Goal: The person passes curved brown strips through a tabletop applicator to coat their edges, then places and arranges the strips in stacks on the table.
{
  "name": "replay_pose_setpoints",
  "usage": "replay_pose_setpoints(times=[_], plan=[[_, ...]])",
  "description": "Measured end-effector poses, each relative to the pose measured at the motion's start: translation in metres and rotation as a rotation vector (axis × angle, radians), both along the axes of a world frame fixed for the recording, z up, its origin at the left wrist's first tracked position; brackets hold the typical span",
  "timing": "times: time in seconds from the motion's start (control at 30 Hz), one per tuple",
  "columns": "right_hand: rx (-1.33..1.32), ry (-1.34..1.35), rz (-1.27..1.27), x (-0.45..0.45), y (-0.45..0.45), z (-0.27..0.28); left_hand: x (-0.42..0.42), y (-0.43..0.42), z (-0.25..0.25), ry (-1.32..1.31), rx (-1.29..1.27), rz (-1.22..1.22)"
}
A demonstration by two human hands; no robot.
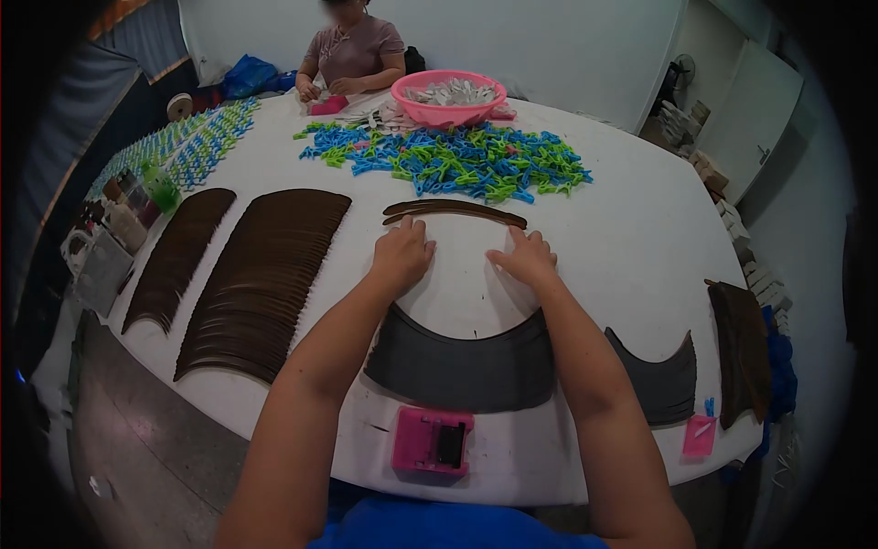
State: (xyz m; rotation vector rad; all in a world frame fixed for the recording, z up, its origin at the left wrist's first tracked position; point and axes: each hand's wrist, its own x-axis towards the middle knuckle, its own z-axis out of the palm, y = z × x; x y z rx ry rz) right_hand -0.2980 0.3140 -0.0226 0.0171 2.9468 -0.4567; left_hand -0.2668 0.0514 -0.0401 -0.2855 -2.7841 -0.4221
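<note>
A few thin, curved dark brown strips (455, 211) lie on the white table, beyond my hands. My left hand (402, 256) rests at their left end, fingertips at the near edge and fingers partly stretched. At the right end, my right hand (528, 256) has its index finger by the strips and its thumb spread apart. Neither hand shows a strip clasped in it. Between my forearms lies a fanned stack of curved dark grey strips (462, 361). Closer to me sits a pink block-shaped device (433, 443) with a black part.
Fanned brown strip stacks (265, 279) lie left; another grey stack (654, 375) and a brown bundle (739, 352) lie right. Blue and green clips (457, 160) are heaped below a pink basin (448, 112). A small pink tray (699, 437) sits right. Another person (352, 55) works opposite.
</note>
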Motion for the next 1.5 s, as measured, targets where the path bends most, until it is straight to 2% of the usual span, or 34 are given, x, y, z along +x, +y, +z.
replay_pose_setpoints(times=[0.3, 0.4, 0.77, 0.93, 0.97, 1.1, 1.17, 1.33, 1.4, 1.5], plan=[[0.015, -0.018, -0.016, -0.005, 0.001, -0.003, 0.001, -0.006, -0.007, 0.075, 0.009, 0.021], [0.026, -0.007, -0.022, -0.006, 0.001, -0.006, -0.001, -0.006, -0.006, -0.003, -0.004, 0.041], [0.038, 0.006, -0.007, -0.006, 0.003, -0.010, 0.001, -0.005, -0.004, 0.034, -0.031, 0.031], [-0.092, 0.060, 0.108, 0.001, 0.021, -0.014, 0.002, -0.005, -0.003, 0.049, -0.040, 0.051], [-0.095, 0.068, 0.122, 0.009, 0.025, -0.012, 0.002, -0.005, -0.001, 0.014, -0.023, 0.051], [-0.340, 0.388, 0.449, 0.099, 0.031, 0.023, -0.002, -0.008, -0.011, 0.010, 0.024, 0.033], [-0.500, 0.302, 0.506, 0.153, 0.030, 0.038, -0.001, -0.008, -0.016, 0.031, 0.013, 0.048], [-0.377, 0.341, 0.697, 0.244, 0.046, 0.021, 0.011, -0.010, -0.010, 0.003, -0.019, 0.082], [-0.279, 0.528, 0.696, 0.255, 0.049, 0.002, 0.032, -0.011, 0.012, -0.210, 0.004, 0.104], [-0.296, 0.667, 0.668, 0.263, 0.042, -0.001, 0.066, -0.017, 0.023, -0.205, 0.117, 0.046]])
